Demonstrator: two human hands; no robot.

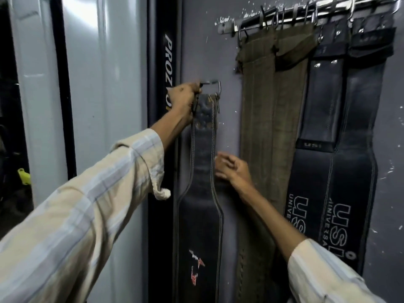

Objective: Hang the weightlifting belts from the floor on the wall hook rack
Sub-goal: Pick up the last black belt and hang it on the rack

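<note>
One black belt [202, 154] hangs centre-frame, left hand [183, 99] clenched round its buckle [213, 87], right hand [229, 169] loosely touching its edge; buckle may miss the upper-right hook rack [284, 18] and drop.

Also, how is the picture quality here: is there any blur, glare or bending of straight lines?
Head view: the right hand is smeared by motion blur, while the left hand gripping the black belt by its buckle end is sharper; bright glare streaks lie on the white panel; the wide lens tilts the hook rack; the far left is dark.
</note>
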